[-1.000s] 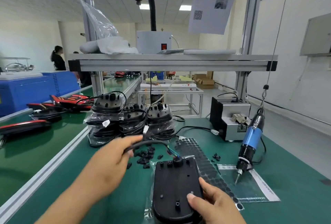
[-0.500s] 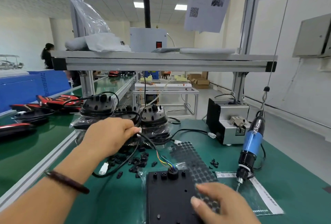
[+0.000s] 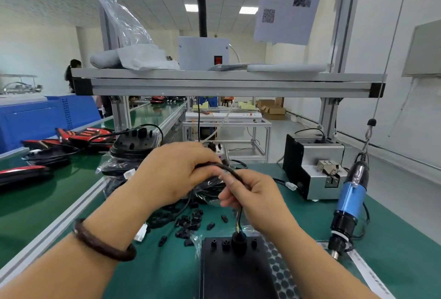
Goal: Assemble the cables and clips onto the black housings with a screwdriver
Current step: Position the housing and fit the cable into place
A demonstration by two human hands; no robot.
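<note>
- Gripping the black cable point(image 3: 232, 171), our left hand point(image 3: 171, 174) curls round its loop, and our right hand point(image 3: 253, 193) pinches it just beside.
- We note the cable drops into the black housing point(image 3: 236, 272), which lies flat on the green surface point(image 3: 393, 227).
- Loose clips point(image 3: 191, 222) lie scattered left of the housing.
- We record the blue screwdriver point(image 3: 350, 203) hanging at right, untouched.

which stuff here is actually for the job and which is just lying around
For the job: cable, held in the left hand and right hand; black housing; loose clips; blue screwdriver hanging at the right.

Just lying about: red and black shells on the conveyor; plastic bags on the shelf; cardboard boxes behind.
</note>
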